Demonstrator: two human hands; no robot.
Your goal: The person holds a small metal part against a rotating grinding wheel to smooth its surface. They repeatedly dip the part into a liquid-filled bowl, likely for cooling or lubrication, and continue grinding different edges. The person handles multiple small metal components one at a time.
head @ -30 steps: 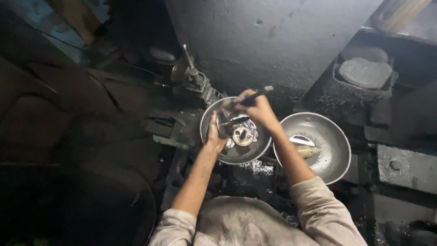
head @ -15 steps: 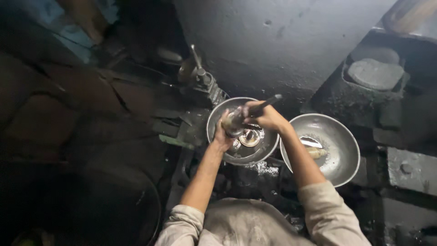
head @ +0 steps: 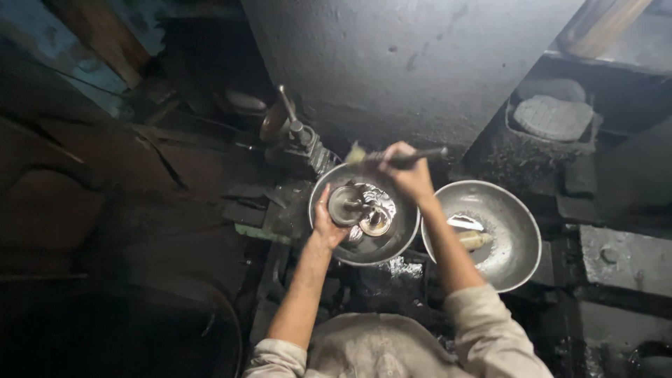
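Brush up, disc held over the bowl

Left hand [head: 327, 225] has its grip closed on a round metal disc [head: 344, 205] inside the bowl [head: 392, 241]; right hand [head: 409, 175] grips a brush [head: 399, 159] at twelve o'clock. Second bowl [head: 514, 241] sits at three o'clock.

Brush tip [head: 357, 154] blurred; left hand [head: 327, 225] hides the bowl's [head: 392, 241] near-left rim; dark left surroundings indistinct; elbows cut off below.

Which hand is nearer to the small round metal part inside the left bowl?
Left. The left hand touches the small round metal part from below-left; the right hand is raised up-right of it, gripping a dark-handled brush.
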